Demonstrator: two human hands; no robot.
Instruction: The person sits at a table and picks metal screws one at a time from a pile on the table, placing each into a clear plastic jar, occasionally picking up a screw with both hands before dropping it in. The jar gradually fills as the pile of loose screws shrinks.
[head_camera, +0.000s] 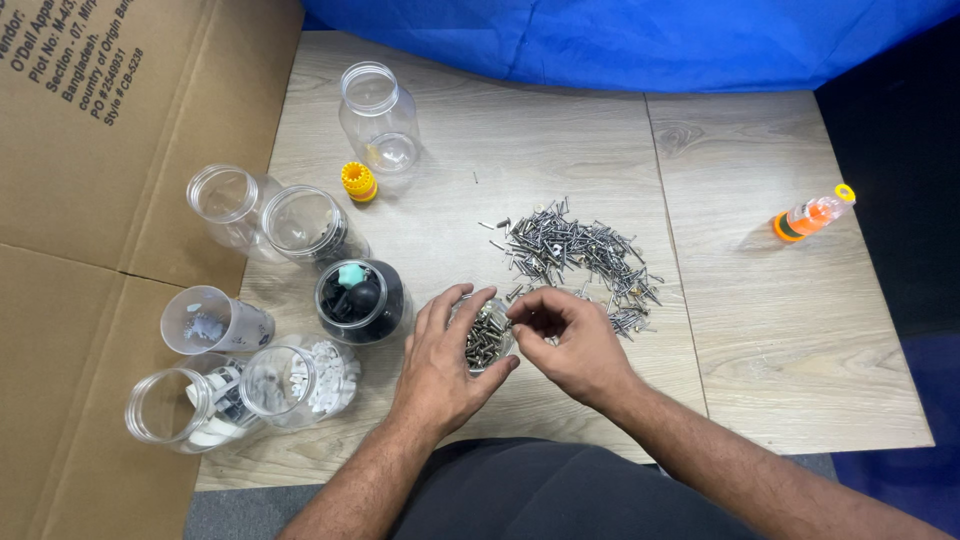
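Observation:
My left hand (440, 365) is wrapped around a small clear jar (487, 338) partly filled with metal screws, holding it near the front of the wooden table (780, 330). My right hand (570, 345) hovers at the jar's mouth, its fingertips pinched together just over the rim; whether a screw is between them I cannot tell. A loose pile of silver screws and nails (575, 255) lies spread on the table just beyond both hands.
Several clear plastic jars stand at the left: an empty one (378, 115) at the back, one with black parts (360, 300), one with white parts (300, 380). A yellow cap (358, 182) sits near them. An orange bottle (812, 215) lies right. Cardboard (90, 200) covers the left side.

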